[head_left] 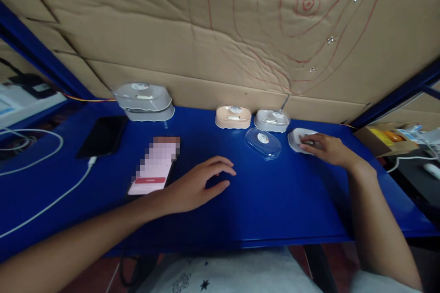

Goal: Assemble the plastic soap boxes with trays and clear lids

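Left hand (194, 188) half-curled, empty | right hand (332, 149) at pale container (294, 140), grip unclear

This looks like a small workstation, perhaps in a workshop or office; which, I cannot tell. A blue table (261, 210) stands within a blue frame (404, 89), with cardboard (147, 32) walling its far side, marked in red pen. At the far left, a white cable (51, 210) runs beside a dark phone (102, 137). Past the right edge, a black desk (409, 181) bears an open box (374, 142) and apparently a mouse (431, 170). Red tiles (101, 275) show below.
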`<state>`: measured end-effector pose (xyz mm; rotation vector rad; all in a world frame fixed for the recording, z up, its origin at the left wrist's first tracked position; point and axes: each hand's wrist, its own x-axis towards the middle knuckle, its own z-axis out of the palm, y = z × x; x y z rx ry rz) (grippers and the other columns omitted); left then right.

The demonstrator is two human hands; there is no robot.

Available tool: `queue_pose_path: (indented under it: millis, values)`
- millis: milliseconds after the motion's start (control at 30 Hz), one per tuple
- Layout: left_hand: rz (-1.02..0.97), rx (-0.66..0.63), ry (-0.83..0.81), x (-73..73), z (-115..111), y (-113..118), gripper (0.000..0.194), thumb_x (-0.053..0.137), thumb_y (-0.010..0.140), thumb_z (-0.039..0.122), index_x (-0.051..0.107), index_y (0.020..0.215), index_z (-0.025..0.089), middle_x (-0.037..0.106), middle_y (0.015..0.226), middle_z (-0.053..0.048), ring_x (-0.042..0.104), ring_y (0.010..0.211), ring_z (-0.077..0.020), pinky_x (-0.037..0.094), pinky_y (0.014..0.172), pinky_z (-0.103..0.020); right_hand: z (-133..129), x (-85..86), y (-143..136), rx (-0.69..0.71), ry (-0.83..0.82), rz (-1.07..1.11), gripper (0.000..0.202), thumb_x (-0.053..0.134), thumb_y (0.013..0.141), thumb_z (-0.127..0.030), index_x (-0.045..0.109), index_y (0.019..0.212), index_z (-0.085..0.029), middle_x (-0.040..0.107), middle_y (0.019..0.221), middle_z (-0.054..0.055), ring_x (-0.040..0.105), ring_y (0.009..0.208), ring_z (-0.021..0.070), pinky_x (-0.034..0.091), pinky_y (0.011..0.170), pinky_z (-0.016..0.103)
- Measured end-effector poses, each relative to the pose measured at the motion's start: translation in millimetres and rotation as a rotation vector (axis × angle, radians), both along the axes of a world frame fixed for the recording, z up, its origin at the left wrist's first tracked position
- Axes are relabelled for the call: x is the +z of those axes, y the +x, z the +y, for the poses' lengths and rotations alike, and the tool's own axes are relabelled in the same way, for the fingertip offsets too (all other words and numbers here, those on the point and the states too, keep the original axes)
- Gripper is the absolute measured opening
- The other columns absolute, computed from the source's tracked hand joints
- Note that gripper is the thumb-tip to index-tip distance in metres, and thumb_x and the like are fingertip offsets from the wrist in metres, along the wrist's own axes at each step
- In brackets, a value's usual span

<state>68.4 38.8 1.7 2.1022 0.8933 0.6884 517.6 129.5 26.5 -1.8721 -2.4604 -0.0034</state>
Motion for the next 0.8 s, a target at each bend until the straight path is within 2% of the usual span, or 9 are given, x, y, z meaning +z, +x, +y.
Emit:
queue_pose_path:
  millis: [100,167,233,333,433,500,600,700,800]
  values:
    - [0.011,-0.007,0.029,-0.9,1,0,0.022,0.059,0.104,0.029,0.073,0.120,0.027,0.068,0.135,-0.010,0.068,0.125,-0.0259,0.052,0.112,-0.042,-21,4.5,-49,0.135,0.051,0.078,0.048,0.049,0.106,-0.063,0.073,0.127,-0.027,0.075,0.135,0.008,0.070,0.124,0.0292,0.052,0.105,0.044]
    - [0.029,-0.013,0.048,-1.6,1,0,0.022,0.058,0.105,0.027,0.073,0.121,0.026,0.068,0.135,-0.010,0.068,0.126,-0.0252,0.053,0.112,-0.042,-34,-1.6,-87,0.218,0.200,0.130,0.063,0.052,0.103,-0.069,0.061,0.145,-0.024,0.064,0.150,0.014,0.060,0.137,0.0355,0.045,0.113,0.054]
    - [0.054,-0.020,0.065,-2.5,2,0,0.022,0.057,0.105,0.027,0.072,0.122,0.026,0.067,0.136,-0.010,0.067,0.127,-0.0247,0.052,0.114,-0.043,-44,-12.7,-119,0.301,0.216,0.129,0.078,0.055,0.100,-0.072,0.046,0.158,-0.021,0.055,0.159,0.019,0.052,0.146,0.0395,0.038,0.117,0.061]
    - [0.082,-0.027,0.074,-4.6,2,-1,0.023,0.056,0.106,0.027,0.071,0.123,0.026,0.065,0.137,-0.009,0.067,0.128,-0.0243,0.051,0.115,-0.043,-51,-27.7,-147,0.310,0.152,0.104,0.071,0.059,0.102,-0.063,0.046,0.157,-0.020,0.054,0.159,0.022,0.052,0.146,0.0405,0.034,0.118,0.066]
    - [0.101,-0.034,0.078,-6.2,2,-1,0.023,0.055,0.106,0.026,0.070,0.124,0.026,0.064,0.139,-0.009,0.066,0.129,-0.0238,0.051,0.116,-0.043,-49,-29.9,-150,0.288,0.111,0.171,0.048,0.066,0.100,-0.048,0.058,0.140,-0.022,0.060,0.152,0.019,0.058,0.140,0.0389,0.037,0.115,0.064]
    - [0.115,-0.044,0.087,-6.4,1,-2,0.024,0.055,0.107,0.026,0.069,0.125,0.026,0.063,0.140,-0.009,0.066,0.130,-0.0232,0.051,0.116,-0.043,-48,-24.7,-145,0.306,0.069,0.283,0.041,0.070,0.097,-0.042,0.059,0.132,-0.024,0.062,0.148,0.016,0.059,0.139,0.0361,0.042,0.112,0.059]
    - [0.116,-0.045,0.121,-6.4,0,-2,0.024,0.055,0.107,0.025,0.067,0.127,0.027,0.063,0.138,-0.008,0.066,0.128,-0.0221,0.052,0.114,-0.041,-49,-14.9,-138,0.427,-0.026,0.409,0.038,0.070,0.095,-0.037,0.056,0.129,-0.026,0.061,0.149,0.013,0.058,0.140,0.0324,0.044,0.110,0.053]
    - [0.123,-0.006,0.185,-7.8,-2,-1,0.024,0.059,0.105,0.024,0.065,0.127,0.027,0.064,0.129,-0.006,0.068,0.119,-0.0209,0.056,0.107,-0.039,-54,-11.4,-138,0.596,-0.073,0.402,0.034,0.070,0.093,-0.031,0.056,0.124,-0.026,0.062,0.147,0.012,0.059,0.138,0.0308,0.043,0.110,0.051]
    - [0.164,0.026,0.263,-10.4,-3,-1,0.019,0.062,0.103,0.025,0.065,0.122,0.026,0.063,0.121,-0.005,0.070,0.110,-0.0206,0.059,0.097,-0.037,-60,-15.2,-147,0.640,-0.035,0.336,0.028,0.073,0.093,-0.037,0.057,0.112,-0.024,0.064,0.144,0.015,0.058,0.139,0.0326,0.040,0.113,0.054]
